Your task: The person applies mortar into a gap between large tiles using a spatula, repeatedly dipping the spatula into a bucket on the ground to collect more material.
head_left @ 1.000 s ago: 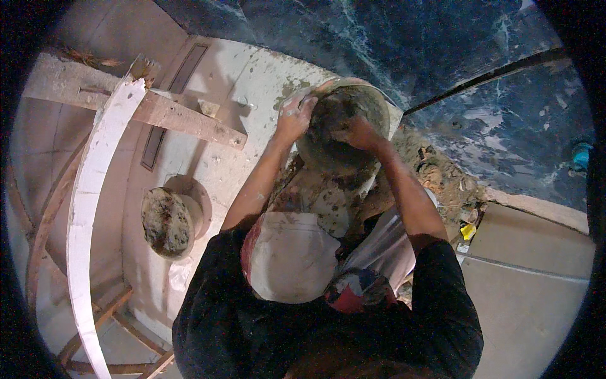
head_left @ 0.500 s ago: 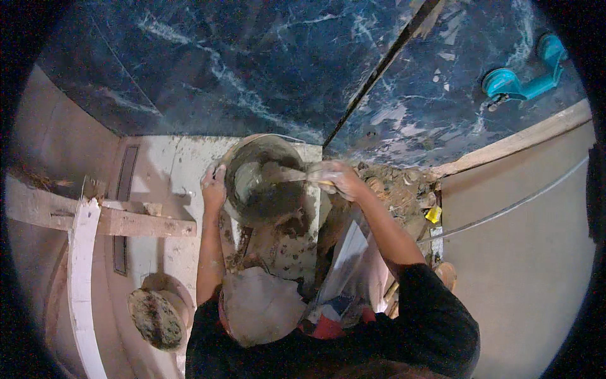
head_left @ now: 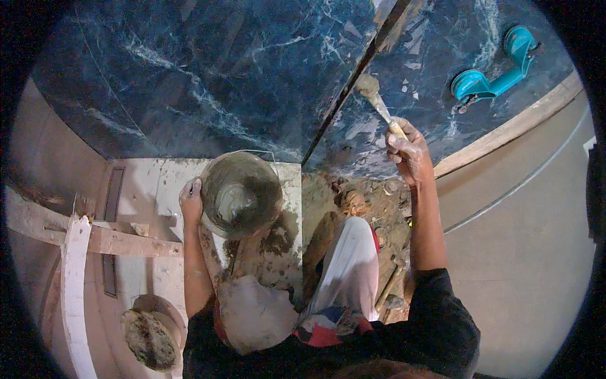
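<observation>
My left hand [head_left: 190, 201] grips the left rim of a round bucket [head_left: 274, 189], coated inside with grey cement mix; a wet pool of it [head_left: 235, 201] lies at the bottom. The bucket's thin wire handle rests toward its far side. Raised to the right, my right hand [head_left: 410, 151] is closed round the light handle of a small trowel [head_left: 382, 108]. A lump of grey mortar [head_left: 367, 86] sits on the trowel's tip. That tip is in front of the dark blue, white-veined slabs [head_left: 221, 82], close to the dark gap between two of them.
A teal double suction lifter [head_left: 489, 85] clings to the right slab. Rubble and dirt [head_left: 385, 202] lie below that slab. Wooden battens [head_left: 136, 242] cross at left, near a mortar-crusted round container [head_left: 150, 341]. A wooden strip [head_left: 505, 132] edges the right slab.
My right hand has lifted the trowel out of the bucket, up and right toward the slab gap, with mortar on its tip. My left hand stays on the bucket's rim. The view has shifted.
</observation>
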`<action>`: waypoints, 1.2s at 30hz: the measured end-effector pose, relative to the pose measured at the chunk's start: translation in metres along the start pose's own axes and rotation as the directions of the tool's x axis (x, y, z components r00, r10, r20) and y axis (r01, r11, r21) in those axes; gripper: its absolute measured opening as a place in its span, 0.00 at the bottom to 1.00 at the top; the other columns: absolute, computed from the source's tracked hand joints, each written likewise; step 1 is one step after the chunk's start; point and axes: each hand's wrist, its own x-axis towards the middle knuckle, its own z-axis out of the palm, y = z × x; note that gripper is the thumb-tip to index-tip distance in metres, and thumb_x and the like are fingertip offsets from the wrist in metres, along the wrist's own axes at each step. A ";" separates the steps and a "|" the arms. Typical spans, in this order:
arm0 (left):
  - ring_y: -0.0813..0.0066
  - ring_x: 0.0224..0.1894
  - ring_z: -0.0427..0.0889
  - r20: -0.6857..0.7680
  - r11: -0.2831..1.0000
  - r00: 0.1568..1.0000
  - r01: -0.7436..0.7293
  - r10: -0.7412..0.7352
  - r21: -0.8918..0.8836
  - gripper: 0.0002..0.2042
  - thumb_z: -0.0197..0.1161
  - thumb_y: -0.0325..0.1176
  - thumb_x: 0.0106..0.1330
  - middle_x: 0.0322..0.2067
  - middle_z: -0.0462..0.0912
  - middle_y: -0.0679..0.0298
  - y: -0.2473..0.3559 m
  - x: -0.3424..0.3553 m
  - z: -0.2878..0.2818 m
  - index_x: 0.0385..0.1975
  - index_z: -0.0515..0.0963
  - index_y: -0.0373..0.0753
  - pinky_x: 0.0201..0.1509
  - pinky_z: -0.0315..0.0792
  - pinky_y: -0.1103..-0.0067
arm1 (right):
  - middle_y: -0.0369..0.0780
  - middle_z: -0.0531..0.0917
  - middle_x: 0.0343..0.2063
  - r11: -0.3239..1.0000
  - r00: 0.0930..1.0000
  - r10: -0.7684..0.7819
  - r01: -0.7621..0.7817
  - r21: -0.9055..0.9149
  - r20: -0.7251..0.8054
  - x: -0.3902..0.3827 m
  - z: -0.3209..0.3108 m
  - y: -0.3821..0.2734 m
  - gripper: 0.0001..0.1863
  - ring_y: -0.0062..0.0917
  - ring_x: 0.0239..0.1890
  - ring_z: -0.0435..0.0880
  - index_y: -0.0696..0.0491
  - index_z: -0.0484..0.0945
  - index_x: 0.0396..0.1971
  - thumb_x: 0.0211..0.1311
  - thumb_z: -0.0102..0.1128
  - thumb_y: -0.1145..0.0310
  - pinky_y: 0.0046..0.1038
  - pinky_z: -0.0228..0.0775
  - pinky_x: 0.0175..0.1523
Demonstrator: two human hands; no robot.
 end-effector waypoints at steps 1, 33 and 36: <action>0.56 0.49 0.80 0.010 1.000 1.000 -0.010 0.010 -0.005 0.18 0.57 0.42 0.72 0.46 0.84 0.50 -0.006 0.002 -0.003 0.47 0.82 0.32 0.58 0.69 0.69 | 0.30 0.77 0.26 1.000 1.000 0.005 -0.005 -0.016 -0.006 0.005 -0.003 -0.003 0.18 0.12 0.22 0.71 0.53 0.79 0.46 0.55 0.69 0.69 0.16 0.62 0.23; 0.46 0.56 0.76 0.051 0.994 0.998 0.035 -0.041 0.101 0.25 0.55 0.49 0.71 0.52 0.79 0.43 -0.047 0.014 -0.009 0.52 0.79 0.30 0.63 0.66 0.64 | 0.32 0.82 0.25 0.635 0.957 -0.285 0.144 -0.759 -0.056 0.069 -0.030 -0.060 0.14 0.17 0.25 0.76 0.57 0.84 0.39 0.68 0.57 0.62 0.22 0.67 0.31; 0.45 0.56 0.76 0.046 0.996 0.998 0.031 -0.035 0.084 0.25 0.55 0.48 0.71 0.52 0.79 0.43 -0.052 0.016 -0.010 0.52 0.79 0.30 0.63 0.66 0.64 | 0.40 0.84 0.26 0.473 0.915 -0.403 0.188 -0.861 -0.022 0.058 -0.006 -0.058 0.12 0.25 0.26 0.79 0.57 0.83 0.38 0.66 0.60 0.63 0.28 0.72 0.36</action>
